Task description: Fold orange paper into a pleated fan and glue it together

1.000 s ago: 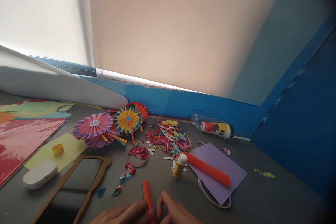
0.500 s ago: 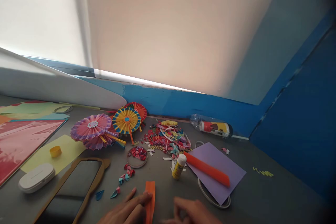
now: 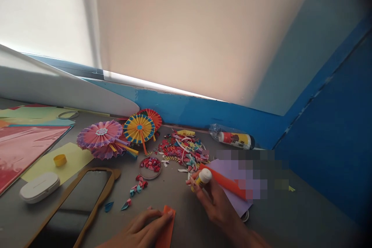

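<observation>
The bottom edge cuts off the strip (image 3: 166,235) and the phone (image 3: 78,205). The left fingers (image 3: 159,221) hide part of the strip, the right fingers (image 3: 201,196) part of the glue (image 3: 205,176). Coarse pixels blur the right side of the purple sheet (image 3: 236,204) and part of a yellow scrap (image 3: 291,188). The yellow fan (image 3: 138,127) partly covers the red fan (image 3: 154,117); lettering on the bottle (image 3: 236,139) is unreadable

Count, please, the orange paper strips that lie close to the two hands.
2 are visible: the first strip lies under the left hand, and the second strip lies on the purple sheet, beyond the right hand. More may be hidden.
</observation>
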Demonstrator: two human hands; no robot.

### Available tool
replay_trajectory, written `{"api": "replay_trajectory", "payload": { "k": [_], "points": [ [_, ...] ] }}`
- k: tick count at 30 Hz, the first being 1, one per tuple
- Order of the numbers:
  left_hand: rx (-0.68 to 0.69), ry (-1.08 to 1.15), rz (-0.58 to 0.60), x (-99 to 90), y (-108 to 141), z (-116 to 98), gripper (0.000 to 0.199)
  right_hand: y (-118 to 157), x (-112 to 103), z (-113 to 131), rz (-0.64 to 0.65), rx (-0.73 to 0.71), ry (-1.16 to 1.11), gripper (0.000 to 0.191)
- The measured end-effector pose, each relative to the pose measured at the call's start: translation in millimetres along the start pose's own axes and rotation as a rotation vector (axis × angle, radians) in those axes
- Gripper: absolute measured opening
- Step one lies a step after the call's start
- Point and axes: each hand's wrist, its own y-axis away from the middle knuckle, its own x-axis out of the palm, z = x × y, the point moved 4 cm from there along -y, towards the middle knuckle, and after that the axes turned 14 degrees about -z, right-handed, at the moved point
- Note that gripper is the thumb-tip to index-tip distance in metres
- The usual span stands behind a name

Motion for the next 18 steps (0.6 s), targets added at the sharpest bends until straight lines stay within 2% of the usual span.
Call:
{"api": "replay_trajectory", "payload": {
  "k": [4,7,11,18],
  "points": [
    [0.015,0.015,-0.024,7.1,-4.8,8.5,0.076,24.9,-1.8,7.8,0.055,-0.047,0.055,0.015],
    [0.012,0.031,-0.005,18.6,-11.3,18.6,0.081,38.2,-2.9,14.9,0.019,-0.016,0.081,0.015],
    [-0.033,0.014,0.05,27.4,-14.9,26.5,0.071,41.3,-0.7,23.6,-0.02,0.024,0.074,0.02],
    [-0.009,0.046,0.134,23.7,-17.4,25.1,0.105,38.4,1.3,49.3,0.149,0.013,0.077,0.039]
  ]
}}
